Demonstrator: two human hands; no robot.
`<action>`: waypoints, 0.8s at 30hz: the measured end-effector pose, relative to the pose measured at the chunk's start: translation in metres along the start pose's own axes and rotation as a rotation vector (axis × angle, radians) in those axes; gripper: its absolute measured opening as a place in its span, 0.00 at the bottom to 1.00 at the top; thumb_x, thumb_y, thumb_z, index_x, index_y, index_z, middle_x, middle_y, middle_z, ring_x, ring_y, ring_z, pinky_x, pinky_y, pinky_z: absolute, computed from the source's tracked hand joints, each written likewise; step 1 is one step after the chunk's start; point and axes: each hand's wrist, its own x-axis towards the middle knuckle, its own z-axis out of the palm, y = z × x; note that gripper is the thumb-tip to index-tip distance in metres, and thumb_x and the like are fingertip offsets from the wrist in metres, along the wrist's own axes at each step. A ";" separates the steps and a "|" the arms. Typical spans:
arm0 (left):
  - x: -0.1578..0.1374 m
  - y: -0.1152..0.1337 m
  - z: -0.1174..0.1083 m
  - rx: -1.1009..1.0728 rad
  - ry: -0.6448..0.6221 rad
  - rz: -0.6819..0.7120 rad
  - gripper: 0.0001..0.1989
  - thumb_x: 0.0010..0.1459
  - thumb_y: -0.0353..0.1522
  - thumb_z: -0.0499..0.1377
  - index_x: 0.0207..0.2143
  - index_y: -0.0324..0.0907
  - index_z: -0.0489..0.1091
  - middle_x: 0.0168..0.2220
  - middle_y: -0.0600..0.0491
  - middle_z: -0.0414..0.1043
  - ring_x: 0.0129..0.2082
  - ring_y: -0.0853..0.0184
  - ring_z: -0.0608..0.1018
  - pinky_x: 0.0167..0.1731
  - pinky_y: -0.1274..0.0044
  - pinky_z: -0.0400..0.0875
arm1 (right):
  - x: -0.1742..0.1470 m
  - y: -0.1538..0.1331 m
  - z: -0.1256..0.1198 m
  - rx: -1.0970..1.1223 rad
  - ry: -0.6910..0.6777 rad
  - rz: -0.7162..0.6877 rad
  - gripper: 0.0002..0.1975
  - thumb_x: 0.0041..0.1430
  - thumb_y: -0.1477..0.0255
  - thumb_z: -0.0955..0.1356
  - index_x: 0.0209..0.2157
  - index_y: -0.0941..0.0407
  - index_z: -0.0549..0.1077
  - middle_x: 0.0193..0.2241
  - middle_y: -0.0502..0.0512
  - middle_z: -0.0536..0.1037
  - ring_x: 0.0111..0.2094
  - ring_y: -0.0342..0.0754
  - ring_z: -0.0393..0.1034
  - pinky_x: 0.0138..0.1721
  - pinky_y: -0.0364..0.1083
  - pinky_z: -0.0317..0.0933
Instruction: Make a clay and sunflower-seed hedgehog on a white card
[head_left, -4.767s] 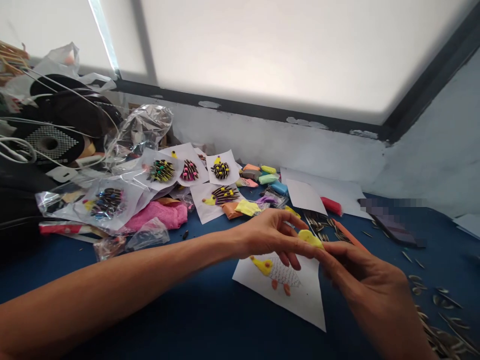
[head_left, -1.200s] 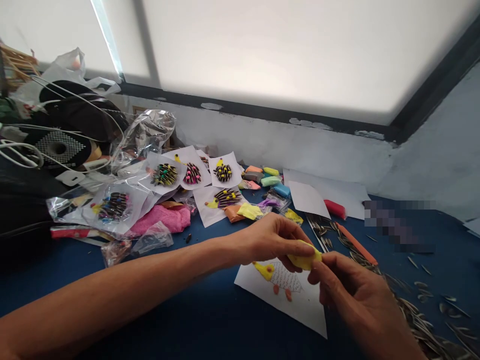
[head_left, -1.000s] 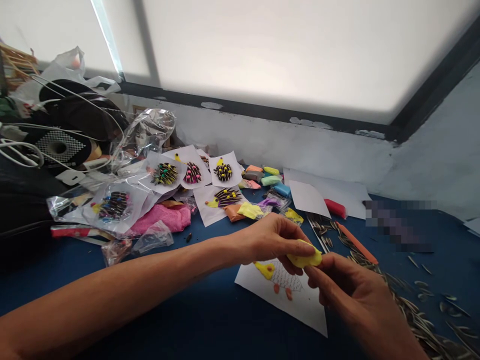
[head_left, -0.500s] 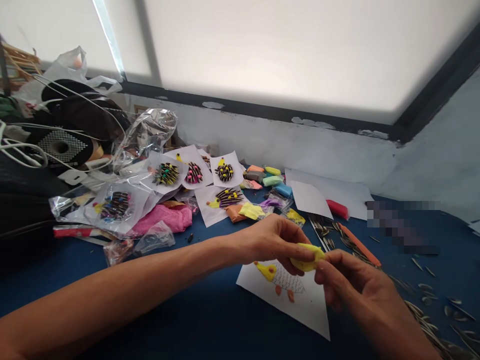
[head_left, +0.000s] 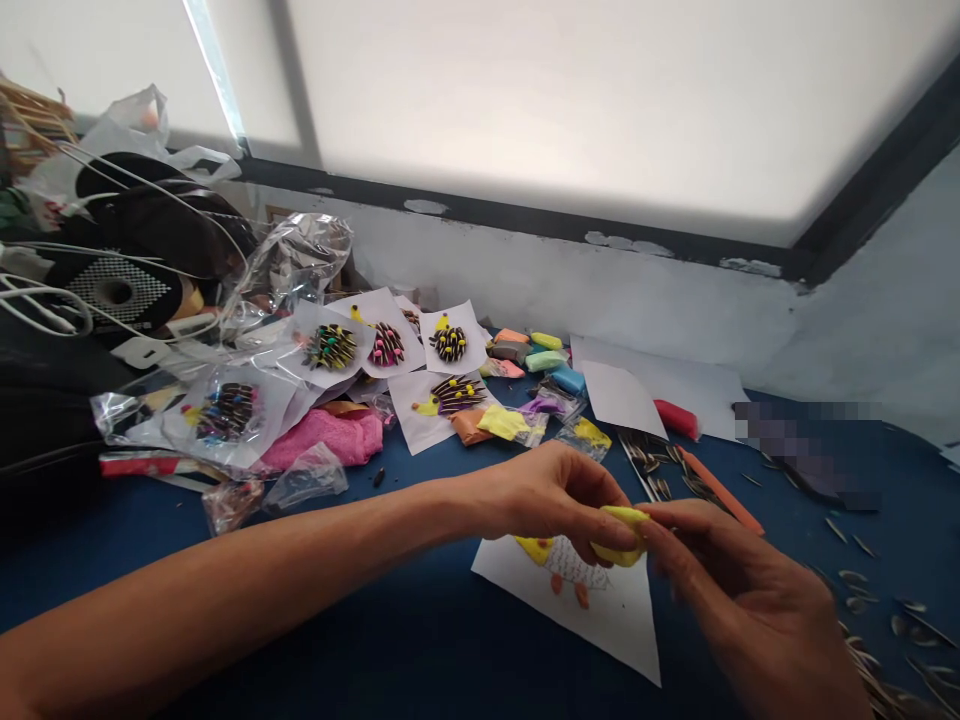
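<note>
A soft lump of yellow modelling clay (head_left: 621, 540) is pinched in my left hand (head_left: 551, 500), between thumb and fingers. My right hand (head_left: 750, 590) is closed at the lump's right edge, its thumb and forefinger gripping the clay there. Below both hands lies a white paper (head_left: 600, 635) with a hedgehog drawing; its head is yellow clay, its two feet are orange-brown clay, and scribbled lines cover its body. My left hand hides part of the head and body.
Finished seed-and-clay hedgehogs on paper (head_left: 450, 345) lie at the back left. Coloured clay packs (head_left: 547, 360) are grouped at the back middle. Sunflower seeds (head_left: 862, 650) are scattered at the right, near an orange stick (head_left: 720, 490). A pink clay pack (head_left: 330, 440) lies left.
Both hands and the yellow clay have shifted slightly down, covering more of the drawn hedgehog's head. The right hand has turned a little. The paper stays in place.
</note>
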 end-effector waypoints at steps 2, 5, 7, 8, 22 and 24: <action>0.001 -0.001 0.001 -0.027 0.020 -0.013 0.22 0.50 0.33 0.71 0.45 0.38 0.71 0.33 0.54 0.75 0.28 0.72 0.79 0.31 0.78 0.74 | 0.000 -0.002 -0.002 0.002 0.041 0.013 0.11 0.51 0.58 0.72 0.29 0.50 0.80 0.28 0.52 0.81 0.26 0.46 0.76 0.27 0.41 0.71; 0.001 -0.004 0.004 -0.040 0.093 0.008 0.22 0.50 0.32 0.70 0.46 0.38 0.69 0.32 0.52 0.75 0.26 0.70 0.79 0.28 0.77 0.73 | 0.001 -0.005 -0.002 0.000 0.102 0.087 0.14 0.48 0.55 0.72 0.28 0.52 0.80 0.26 0.53 0.81 0.21 0.45 0.73 0.23 0.41 0.70; 0.001 -0.005 0.006 -0.040 0.142 0.061 0.19 0.52 0.33 0.69 0.43 0.37 0.69 0.31 0.51 0.76 0.25 0.70 0.79 0.27 0.78 0.73 | 0.002 -0.005 -0.002 -0.002 0.112 0.141 0.17 0.48 0.53 0.71 0.31 0.52 0.80 0.23 0.53 0.80 0.18 0.44 0.70 0.19 0.41 0.68; 0.000 -0.005 0.008 -0.040 0.163 0.086 0.18 0.52 0.34 0.69 0.43 0.37 0.70 0.30 0.51 0.76 0.25 0.71 0.78 0.27 0.78 0.73 | 0.003 -0.004 -0.002 0.002 0.101 0.164 0.19 0.48 0.52 0.71 0.33 0.53 0.80 0.22 0.52 0.79 0.17 0.44 0.69 0.18 0.41 0.67; 0.000 -0.012 0.023 0.236 0.255 0.151 0.14 0.61 0.31 0.61 0.48 0.36 0.76 0.33 0.51 0.76 0.26 0.76 0.74 0.29 0.82 0.70 | 0.006 -0.002 -0.005 -0.044 0.040 0.174 0.17 0.48 0.53 0.71 0.28 0.52 0.77 0.14 0.49 0.72 0.13 0.43 0.62 0.11 0.42 0.56; -0.001 -0.012 0.023 0.243 0.232 0.130 0.14 0.62 0.32 0.61 0.47 0.35 0.76 0.34 0.50 0.75 0.27 0.75 0.74 0.29 0.82 0.70 | 0.006 0.001 -0.004 -0.046 0.043 0.172 0.17 0.49 0.53 0.71 0.30 0.52 0.77 0.14 0.48 0.71 0.13 0.43 0.62 0.12 0.41 0.57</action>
